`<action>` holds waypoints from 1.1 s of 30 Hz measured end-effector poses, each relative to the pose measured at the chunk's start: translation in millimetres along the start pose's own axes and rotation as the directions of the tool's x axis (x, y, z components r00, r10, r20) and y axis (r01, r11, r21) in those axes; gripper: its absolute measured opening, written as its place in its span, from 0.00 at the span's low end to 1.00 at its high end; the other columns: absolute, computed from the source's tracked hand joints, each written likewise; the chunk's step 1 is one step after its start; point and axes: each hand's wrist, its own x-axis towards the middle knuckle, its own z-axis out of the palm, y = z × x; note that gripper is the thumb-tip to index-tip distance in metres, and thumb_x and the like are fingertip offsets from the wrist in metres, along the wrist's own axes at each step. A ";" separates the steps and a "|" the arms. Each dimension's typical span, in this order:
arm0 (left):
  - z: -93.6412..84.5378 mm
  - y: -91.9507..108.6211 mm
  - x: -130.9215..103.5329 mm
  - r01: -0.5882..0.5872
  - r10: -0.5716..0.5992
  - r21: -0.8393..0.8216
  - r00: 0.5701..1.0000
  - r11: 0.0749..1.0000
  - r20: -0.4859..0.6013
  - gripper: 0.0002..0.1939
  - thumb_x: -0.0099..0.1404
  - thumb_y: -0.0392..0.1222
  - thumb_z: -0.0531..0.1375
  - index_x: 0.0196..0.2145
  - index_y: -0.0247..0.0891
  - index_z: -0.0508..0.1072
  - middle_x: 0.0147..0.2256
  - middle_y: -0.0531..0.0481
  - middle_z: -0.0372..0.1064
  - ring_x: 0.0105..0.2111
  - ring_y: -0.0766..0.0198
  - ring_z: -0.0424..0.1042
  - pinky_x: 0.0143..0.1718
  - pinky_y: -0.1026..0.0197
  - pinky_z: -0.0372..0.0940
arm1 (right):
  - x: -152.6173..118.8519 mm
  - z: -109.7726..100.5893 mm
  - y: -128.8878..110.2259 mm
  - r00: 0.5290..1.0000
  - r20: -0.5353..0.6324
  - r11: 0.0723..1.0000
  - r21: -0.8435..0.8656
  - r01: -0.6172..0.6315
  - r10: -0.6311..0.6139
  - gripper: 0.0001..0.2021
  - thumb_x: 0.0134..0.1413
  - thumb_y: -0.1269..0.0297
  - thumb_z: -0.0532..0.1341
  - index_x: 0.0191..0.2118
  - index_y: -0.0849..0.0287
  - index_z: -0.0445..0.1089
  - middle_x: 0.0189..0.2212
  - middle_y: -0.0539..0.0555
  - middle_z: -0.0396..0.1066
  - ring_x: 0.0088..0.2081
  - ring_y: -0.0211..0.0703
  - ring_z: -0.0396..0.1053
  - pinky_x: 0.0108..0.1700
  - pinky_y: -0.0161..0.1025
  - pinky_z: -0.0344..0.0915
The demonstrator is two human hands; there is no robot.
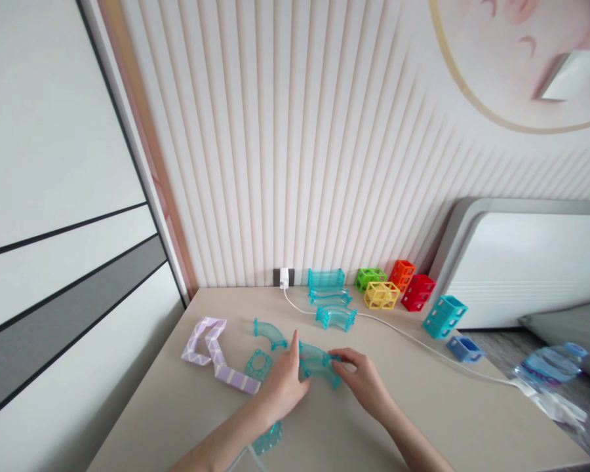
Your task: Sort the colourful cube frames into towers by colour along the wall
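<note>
Open tabletop [462,410] at near right, white cable [398,328] beyond

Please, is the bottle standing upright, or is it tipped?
Tipped: the bottle lies on its side, its cap toward the picture's right.

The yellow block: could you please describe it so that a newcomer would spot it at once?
On the table, look right from the white charger on the ribbed wall. The yellow block is openwork, nearer than the green block and left of the red block; only it is yellow.
</note>
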 end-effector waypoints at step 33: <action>-7.6 2.8 -12.9 -0.043 0.034 0.123 0.997 0.992 0.068 0.55 0.60 0.39 0.66 0.74 0.37 0.36 0.69 0.31 0.54 0.69 0.47 0.55 0.67 0.43 0.55 | -30.5 -4.1 6.9 0.973 -0.008 0.914 -0.344 0.214 -0.230 0.14 0.65 0.57 0.61 0.51 0.53 0.77 0.50 0.58 0.78 0.52 0.52 0.76 0.56 0.47 0.73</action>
